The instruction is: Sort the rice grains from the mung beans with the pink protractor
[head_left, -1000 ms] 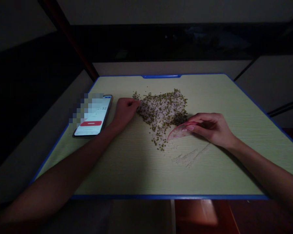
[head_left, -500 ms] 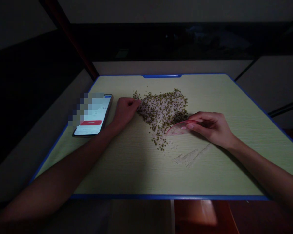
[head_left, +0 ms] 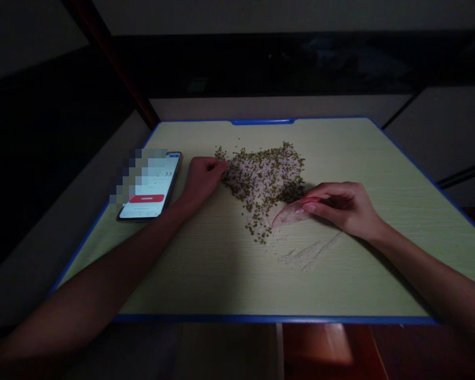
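Observation:
A heap of green beans mixed with white rice grains (head_left: 265, 177) lies in the middle of the pale green table (head_left: 206, 264). My left hand (head_left: 201, 179) rests curled at the heap's left edge, fingertips pinched against the grains. My right hand (head_left: 342, 206) holds a thin pink translucent plastic scraper (head_left: 291, 212) by its right end, the blade touching the table at the heap's lower right edge. A thin streak of white rice (head_left: 309, 252) lies on the table below the scraper.
A lit phone (head_left: 152, 186) with a timer screen and a red button lies at the table's left side, close to my left wrist. The table has a blue rim (head_left: 261, 122). Dark surroundings and a reddish floor (head_left: 328, 348) lie beyond the near edge.
The scraper in my right hand edged left into the heap and came slightly back. The phone's timer advanced by a second. My left hand stayed put.

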Demonstrator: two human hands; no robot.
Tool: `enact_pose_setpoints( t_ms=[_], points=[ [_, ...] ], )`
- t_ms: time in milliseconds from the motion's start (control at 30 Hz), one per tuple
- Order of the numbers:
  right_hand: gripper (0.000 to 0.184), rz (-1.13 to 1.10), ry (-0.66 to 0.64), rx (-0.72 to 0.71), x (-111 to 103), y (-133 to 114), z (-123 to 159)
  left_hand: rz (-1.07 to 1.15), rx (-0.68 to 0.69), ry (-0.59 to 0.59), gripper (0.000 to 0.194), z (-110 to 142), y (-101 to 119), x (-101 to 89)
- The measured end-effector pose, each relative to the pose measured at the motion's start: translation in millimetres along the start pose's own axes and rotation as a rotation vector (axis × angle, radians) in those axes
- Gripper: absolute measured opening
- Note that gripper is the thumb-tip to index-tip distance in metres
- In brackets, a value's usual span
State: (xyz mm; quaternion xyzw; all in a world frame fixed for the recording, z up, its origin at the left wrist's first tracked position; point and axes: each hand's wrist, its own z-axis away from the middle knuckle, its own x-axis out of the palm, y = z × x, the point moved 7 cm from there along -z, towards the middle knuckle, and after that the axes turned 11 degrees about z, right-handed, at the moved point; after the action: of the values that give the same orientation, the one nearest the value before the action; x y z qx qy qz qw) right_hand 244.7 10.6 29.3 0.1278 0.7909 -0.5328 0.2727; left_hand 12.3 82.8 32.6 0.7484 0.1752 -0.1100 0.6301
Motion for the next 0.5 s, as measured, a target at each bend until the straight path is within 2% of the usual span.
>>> enact_pose_setpoints(
  t_ms=[300,500],
  points=[
    [0.006,-0.006,-0.008,0.016,1.6,1.5,0.8,0.004,0.015,-0.004,0.035,-1.0,-1.4,0.3],
    [0.003,-0.016,-0.037,-0.026,3.0,0.1,1.5,-0.002,0.006,-0.001,0.036,1.1,0.4,0.1]
  ],
)
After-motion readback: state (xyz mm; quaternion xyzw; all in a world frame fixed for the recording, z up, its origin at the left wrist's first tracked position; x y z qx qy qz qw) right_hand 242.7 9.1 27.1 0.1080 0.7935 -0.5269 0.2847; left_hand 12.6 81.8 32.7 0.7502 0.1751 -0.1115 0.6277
